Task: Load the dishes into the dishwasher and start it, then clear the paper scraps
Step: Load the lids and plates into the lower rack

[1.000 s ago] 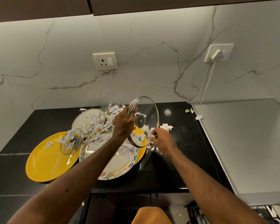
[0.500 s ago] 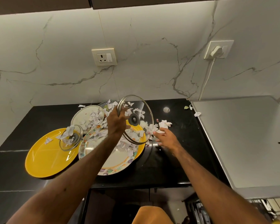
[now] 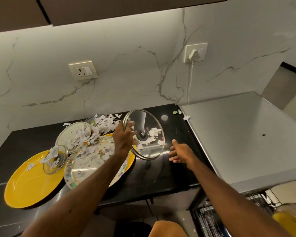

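My left hand [image 3: 124, 140] grips the rim of a large glass lid [image 3: 148, 132] and holds it tilted above the black counter [image 3: 174, 170]. My right hand [image 3: 179, 153] hovers open just right of the lid, fingers spread, touching nothing. Torn paper scraps [image 3: 99, 129] lie heaped over a white plate [image 3: 70, 134] and a patterned plate [image 3: 87, 166]. A yellow plate [image 3: 29, 187] at the left carries a small glass lid [image 3: 55, 159] with scraps in it. Another yellow plate [image 3: 131, 159] peeks out beneath the patterned one.
A steel-topped dishwasher [image 3: 243, 137] stands at the right, its rack [image 3: 212, 219] pulled out below with a yellow dish [image 3: 290, 219] in it. A few scraps [image 3: 185, 117] lie at the counter's back right. Two wall sockets [image 3: 83, 71] sit on the marble backsplash.
My right hand let go of the large lid and drew off to the right. My left hand swung the lid rightward, away from the plates. The view shifted right and down, revealing the dishwasher rack.
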{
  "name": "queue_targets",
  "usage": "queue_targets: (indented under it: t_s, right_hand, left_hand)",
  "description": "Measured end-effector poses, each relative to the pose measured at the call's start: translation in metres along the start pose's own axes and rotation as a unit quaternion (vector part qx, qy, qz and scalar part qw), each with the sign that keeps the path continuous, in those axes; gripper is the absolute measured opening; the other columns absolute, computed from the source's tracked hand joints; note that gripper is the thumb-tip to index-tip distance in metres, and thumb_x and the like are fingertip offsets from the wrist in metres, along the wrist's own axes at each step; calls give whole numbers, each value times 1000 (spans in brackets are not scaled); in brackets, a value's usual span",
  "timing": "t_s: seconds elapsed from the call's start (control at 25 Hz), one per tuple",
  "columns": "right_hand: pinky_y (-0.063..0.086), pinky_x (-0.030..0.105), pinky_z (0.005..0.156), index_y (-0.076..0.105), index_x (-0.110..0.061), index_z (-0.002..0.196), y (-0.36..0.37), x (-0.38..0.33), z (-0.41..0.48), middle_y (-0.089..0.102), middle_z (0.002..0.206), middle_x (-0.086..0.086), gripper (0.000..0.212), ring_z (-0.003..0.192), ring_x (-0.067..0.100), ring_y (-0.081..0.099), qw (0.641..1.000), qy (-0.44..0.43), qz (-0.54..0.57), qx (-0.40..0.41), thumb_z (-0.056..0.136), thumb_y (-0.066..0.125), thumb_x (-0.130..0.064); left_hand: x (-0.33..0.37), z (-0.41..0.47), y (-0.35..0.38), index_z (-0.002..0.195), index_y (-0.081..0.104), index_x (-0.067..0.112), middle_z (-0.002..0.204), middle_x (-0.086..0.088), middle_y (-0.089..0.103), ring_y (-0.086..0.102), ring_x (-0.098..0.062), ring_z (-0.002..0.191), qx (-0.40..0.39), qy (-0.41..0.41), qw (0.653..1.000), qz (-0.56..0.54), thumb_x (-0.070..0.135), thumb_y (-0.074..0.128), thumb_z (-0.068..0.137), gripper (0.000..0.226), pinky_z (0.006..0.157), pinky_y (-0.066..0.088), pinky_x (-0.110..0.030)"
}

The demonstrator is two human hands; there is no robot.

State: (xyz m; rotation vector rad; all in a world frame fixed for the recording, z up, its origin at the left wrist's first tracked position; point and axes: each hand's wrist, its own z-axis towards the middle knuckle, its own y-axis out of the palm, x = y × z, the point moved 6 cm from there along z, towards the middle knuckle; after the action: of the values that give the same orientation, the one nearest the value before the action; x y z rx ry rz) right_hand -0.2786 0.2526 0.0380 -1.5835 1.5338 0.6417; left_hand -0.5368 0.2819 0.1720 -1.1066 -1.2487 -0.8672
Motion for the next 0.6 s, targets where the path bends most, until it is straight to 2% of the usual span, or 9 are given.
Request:
queue_targets:
  t_s: [0.08,0.16,0.24,0.32,0.4,0.48,0.6]
  right_hand:
    - [61,37,74,68,-6,121,-22,11,-6,77,103,10,51,78,24,77,999,-13,-24,-47,105,52,-52]
    - [60,32,75,68,-11,122,-71,29,-26,78,107,8,53,88,28,78,996,-12,18,-83,103,53,-58]
    - [59,28,68,69,-13,120,-77,28,-39,80,106,8,53,88,31,78,992,-22,50,-117,101,55,-60]
    - [54,26,55,69,-6,115,-112,44,-47,80,93,9,45,68,25,75,994,-46,63,-73,105,56,-48]
    - [47,27,49,69,-2,108,-153,67,-53,76,74,6,37,51,19,64,996,-61,68,21,109,52,-35]
    - [44,29,47,70,-6,101,-196,94,-59,68,62,3,35,49,18,58,989,-75,77,100,109,50,-33]
    - [42,27,47,71,-13,96,-270,146,-74,62,58,-1,33,54,16,54,978,-80,90,170,109,51,-36]
  left_hand:
    - [-3,-3,8,112,65,24,109,-1,73,76,-22,90,15,-30,999,-7,36,51,106,19,63,65,-45]
    - [-8,-27,49,109,66,25,107,-4,74,76,-25,87,0,-80,996,-38,38,51,106,19,65,65,-50]
    - [-17,-35,63,110,67,24,109,-8,75,77,-29,88,-20,-127,990,-65,37,52,107,20,70,64,-56]
    - [-25,-69,109,121,65,19,111,-12,75,77,-33,89,-70,-166,980,-86,33,51,108,24,71,63,-59]
    - [-33,-102,148,122,60,13,108,-15,74,76,-38,89,-113,-185,971,-100,25,51,108,20,69,63,-59]
    - [-39,-132,179,122,54,4,103,-20,75,76,-40,85,-152,-186,968,-71,13,54,104,20,72,63,-57]
    - [-48,-174,235,117,50,-2,91,-19,77,77,-38,81,-233,-180,956,-2,3,57,97,22,73,65,-50]
